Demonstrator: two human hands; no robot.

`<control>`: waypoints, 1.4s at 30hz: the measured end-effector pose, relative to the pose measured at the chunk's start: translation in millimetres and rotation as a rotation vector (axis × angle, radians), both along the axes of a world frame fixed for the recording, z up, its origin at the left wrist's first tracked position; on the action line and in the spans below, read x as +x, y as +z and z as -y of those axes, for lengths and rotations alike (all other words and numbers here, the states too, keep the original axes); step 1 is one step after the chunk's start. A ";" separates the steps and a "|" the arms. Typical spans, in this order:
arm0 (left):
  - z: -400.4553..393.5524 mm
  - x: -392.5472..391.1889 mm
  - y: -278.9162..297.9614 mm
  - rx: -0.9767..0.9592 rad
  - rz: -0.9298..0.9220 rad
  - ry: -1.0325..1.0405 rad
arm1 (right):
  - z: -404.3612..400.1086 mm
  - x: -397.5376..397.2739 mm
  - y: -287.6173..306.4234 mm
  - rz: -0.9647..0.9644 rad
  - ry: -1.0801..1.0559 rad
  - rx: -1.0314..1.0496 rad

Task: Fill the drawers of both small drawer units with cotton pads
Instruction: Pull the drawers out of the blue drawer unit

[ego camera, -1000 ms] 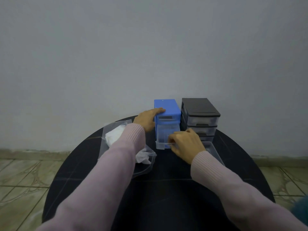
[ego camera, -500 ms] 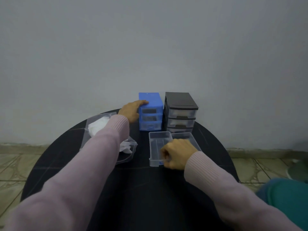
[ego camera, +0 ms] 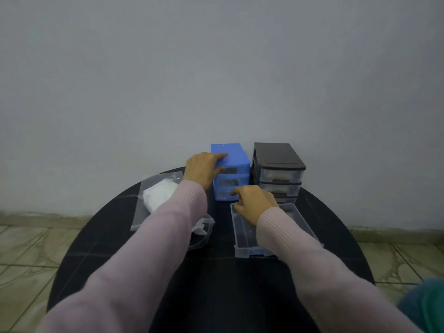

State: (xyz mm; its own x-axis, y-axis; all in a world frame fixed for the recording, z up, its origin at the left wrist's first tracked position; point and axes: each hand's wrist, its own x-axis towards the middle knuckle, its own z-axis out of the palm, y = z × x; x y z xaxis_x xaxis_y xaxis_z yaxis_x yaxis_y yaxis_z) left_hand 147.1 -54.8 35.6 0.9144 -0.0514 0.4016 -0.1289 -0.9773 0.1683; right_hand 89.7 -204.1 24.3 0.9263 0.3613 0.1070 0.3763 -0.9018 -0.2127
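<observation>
While the left hand (ego camera: 204, 168) lies flat-fingered across the blue drawer unit (ego camera: 230, 174), seemingly to brace it, the right hand (ego camera: 253, 203) curls at its bottom drawer (ego camera: 225, 194); whether that grip has closed on the drawer front cannot be told. Two removed clear drawers (ego camera: 242, 234) rest on the desk (ego camera: 228, 284), ready for filling. Cotton pads (ego camera: 159, 193) sit bagged at left. Black drawer unit (ego camera: 278, 171): just beside blue.

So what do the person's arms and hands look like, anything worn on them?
Both arms wear long pale pink knit sleeves with ribbed cuffs ending at the wrists. The left hand and right hand are bare: no gloves, and no rings, watch or markings show in this view.
</observation>
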 end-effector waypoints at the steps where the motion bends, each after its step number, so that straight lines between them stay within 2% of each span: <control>1: 0.7 0.6 0.0 0.044 0.031 0.012 | -3.4 6.4 -0.3 -0.006 -0.013 -0.045; 5: -7.5 4.5 0.0 0.098 0.071 0.014 | -12.6 26.3 -2.1 0.000 -0.046 -0.149; 15: -19.0 23.8 23.1 -0.182 0.074 -0.034 | -18.1 38.4 -1.3 0.295 -0.016 -0.078; 23: -18.1 33.1 32.2 -0.236 0.023 -0.042 | -28.2 47.8 -8.0 0.258 -0.020 -0.165; 34: -20.3 34.2 31.1 -0.264 0.000 -0.057 | -32.5 50.1 -8.3 0.210 -0.058 -0.107; 38: -22.1 35.5 29.0 -0.239 -0.023 -0.045 | -29.2 46.1 -3.8 0.277 -0.043 -0.128; 42: -20.7 35.6 26.0 -0.235 -0.022 -0.041 | -17.0 36.8 -1.1 0.382 0.073 -0.218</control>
State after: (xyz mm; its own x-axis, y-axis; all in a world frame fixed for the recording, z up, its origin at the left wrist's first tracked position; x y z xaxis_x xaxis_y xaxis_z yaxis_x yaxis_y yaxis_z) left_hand 182.7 -34.1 61.6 0.9222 0.0037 0.3867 -0.1614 -0.9050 0.3936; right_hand 126.5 -187.1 23.2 0.8062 0.4767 0.3505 0.4555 -0.8781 0.1464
